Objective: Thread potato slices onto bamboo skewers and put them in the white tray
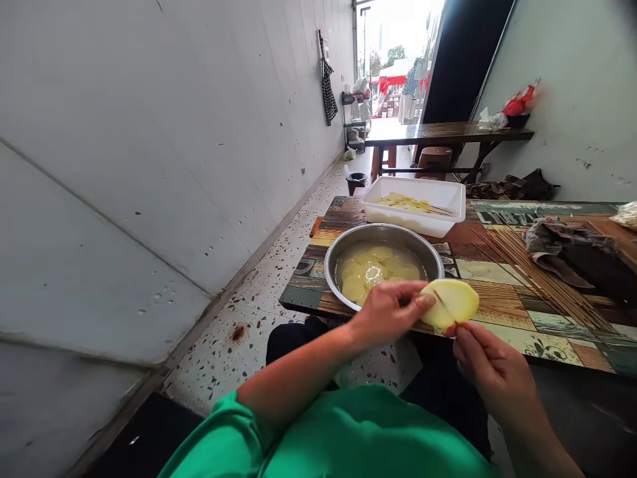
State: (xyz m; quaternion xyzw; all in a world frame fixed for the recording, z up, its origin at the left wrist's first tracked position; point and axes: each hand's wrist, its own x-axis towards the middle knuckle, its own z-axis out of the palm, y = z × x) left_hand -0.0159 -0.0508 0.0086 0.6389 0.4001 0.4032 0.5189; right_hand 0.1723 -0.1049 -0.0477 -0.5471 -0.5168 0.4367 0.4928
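My left hand (393,311) pinches a pale yellow potato slice (456,300) between thumb and fingers, just beyond the near rim of the basin. A thin wooden skewer (440,298) shows as a short dark line across the slice's face. My right hand (490,365) is closed at the slice's lower edge, its fingertips pinching the skewer there; most of the skewer is hidden. Beside my left hand stands a round metal basin (329,271) of cloudy water, with several potato slices (381,265) lying in it.
Behind the basin, a white plastic tub (413,218) holds skewered slices. Many loose skewers (547,279) lie on the patterned table (490,269) at right, next to a crumpled cloth (562,249). A white wall (149,146) runs along the left. A dark bin (356,180) stands on the floor behind.
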